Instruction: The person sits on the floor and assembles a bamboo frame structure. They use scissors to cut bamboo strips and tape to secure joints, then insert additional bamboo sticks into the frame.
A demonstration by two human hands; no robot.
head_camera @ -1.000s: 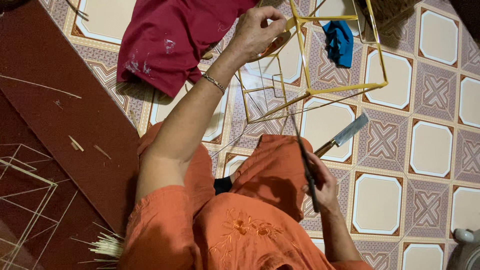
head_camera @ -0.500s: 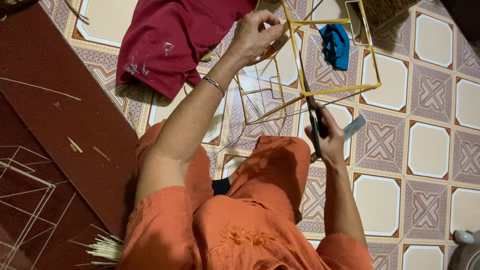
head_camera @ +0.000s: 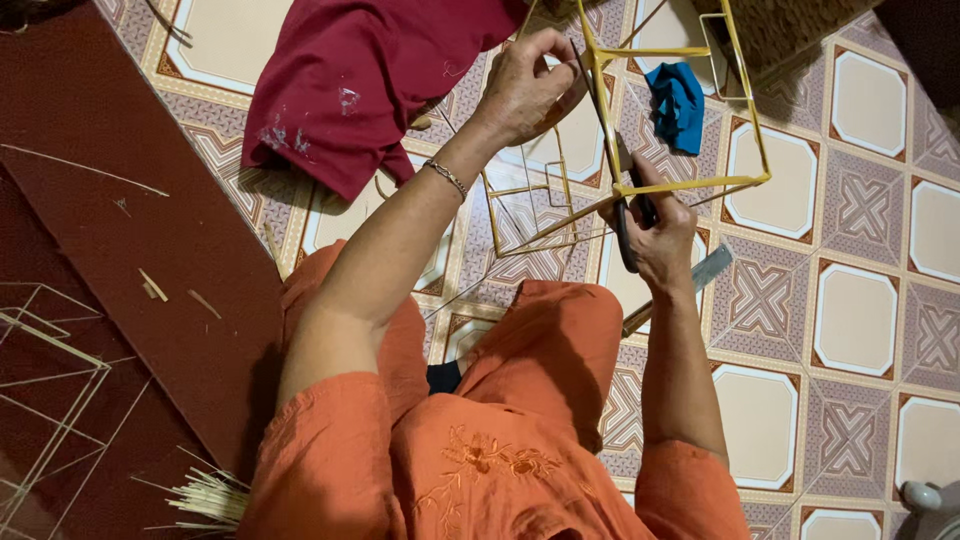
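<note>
Holding yellow stick frame, open, angular, thin-barred

The person wears a loose orange garment of light, slightly crinkled cloth, filling the lower middle of the view from about 7 to 5 o'clock. Its short sleeves end above the elbows, leaving both forearms bare. On the chest, toward 6 o'clock, sits embroidery in a matching orange-gold thread, a flower-and-leaf pattern. Orange trousers of the same cloth cover the raised knees near the centre, and a small dark patch shows between the legs. The left hand, toward 12 o'clock, has a thin metal bracelet at its wrist. The right hand, toward 2 o'clock, is bare.
</note>
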